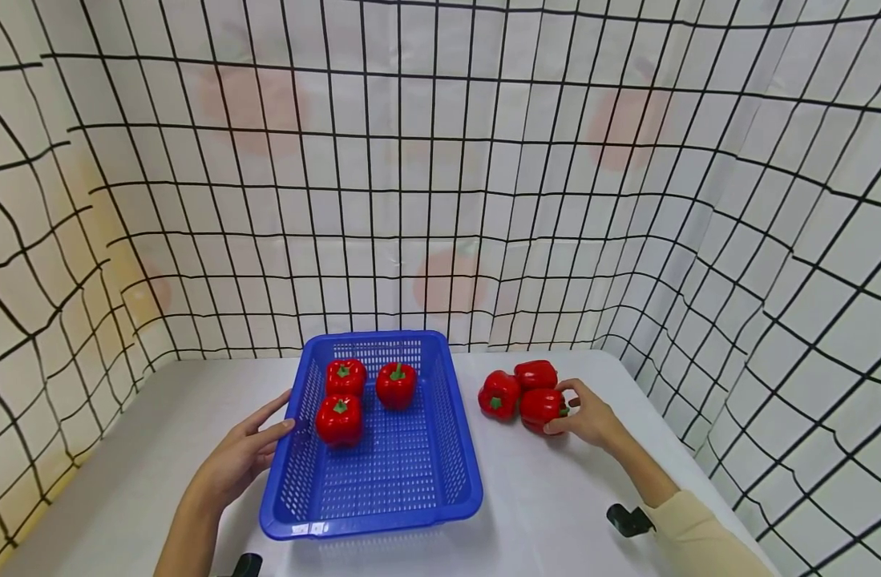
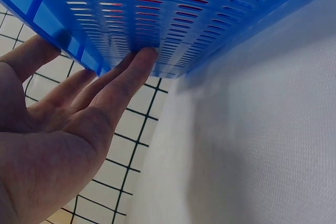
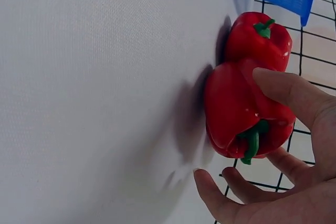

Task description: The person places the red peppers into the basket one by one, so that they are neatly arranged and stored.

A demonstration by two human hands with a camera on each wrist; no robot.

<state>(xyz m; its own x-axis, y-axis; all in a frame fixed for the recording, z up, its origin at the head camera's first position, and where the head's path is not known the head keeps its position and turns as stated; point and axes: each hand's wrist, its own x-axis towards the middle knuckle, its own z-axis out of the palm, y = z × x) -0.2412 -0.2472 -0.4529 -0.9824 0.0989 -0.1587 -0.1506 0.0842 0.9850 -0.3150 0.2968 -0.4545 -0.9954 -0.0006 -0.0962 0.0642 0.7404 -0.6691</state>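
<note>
Three red bell peppers (image 1: pixel 340 420) sit in a blue plastic basket (image 1: pixel 371 525), their green stems showing. My left hand (image 1: pixel 240 458) is at the basket's left side; its extended fingers touch the slotted wall (image 2: pixel 173 30) from outside, and the thumb lies by the rim. Right of the basket, three more peppers are bunched on the table. My right hand (image 1: pixel 592 417) spans the nearest of these, a red bell pepper (image 3: pixel 231 108), with the thumb on one side and a finger on the opposite side. The other fingers (image 3: pixel 212 195) spread below its green stem.
A white cloth-covered table (image 1: pixel 548 505) lies under everything. Black wire grid (image 1: pixel 397 192) with white sheeting behind it encloses the back and both sides. Two peppers, one left (image 1: pixel 499 394) and one behind (image 1: pixel 535 374), press close to the pepper at my right hand.
</note>
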